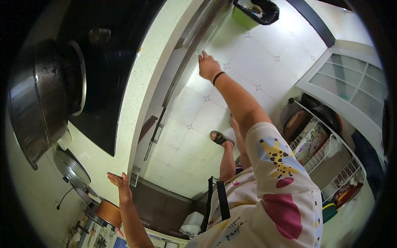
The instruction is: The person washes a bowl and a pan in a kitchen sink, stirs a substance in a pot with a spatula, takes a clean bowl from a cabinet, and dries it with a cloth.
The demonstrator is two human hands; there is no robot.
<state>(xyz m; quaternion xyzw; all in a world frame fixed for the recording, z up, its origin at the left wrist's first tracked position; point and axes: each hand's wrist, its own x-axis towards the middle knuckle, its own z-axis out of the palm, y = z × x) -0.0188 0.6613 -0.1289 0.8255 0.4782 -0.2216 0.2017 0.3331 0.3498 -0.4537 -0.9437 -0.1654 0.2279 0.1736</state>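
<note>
My left hand (pixel 119 183) is raised beside the pale speckled countertop (pixel 136 93), fingers stretched out and holding nothing. At the upper middle, my right hand (pixel 209 65), with a black band at the wrist, reaches down to the long dark edge of a cabinet front (pixel 176 79). Its fingertips pinch a small clear handle (pixel 198 52) on that edge, partly hidden by the fingers. Similar brackets (pixel 158 133) sit farther along the cabinet. On the counter, a black glass cooktop (pixel 102 124) bears a large dark metal wok (pixel 40 99).
A lidded pan (pixel 73 169) and a copper-coloured pot (pixel 108 214) stand past the cooktop. A green bin (pixel 243 15) with a black liner is on the tiled floor (pixel 235 55). A white wire rack (pixel 330 139) holds pans beside a glazed white door (pixel 344 77).
</note>
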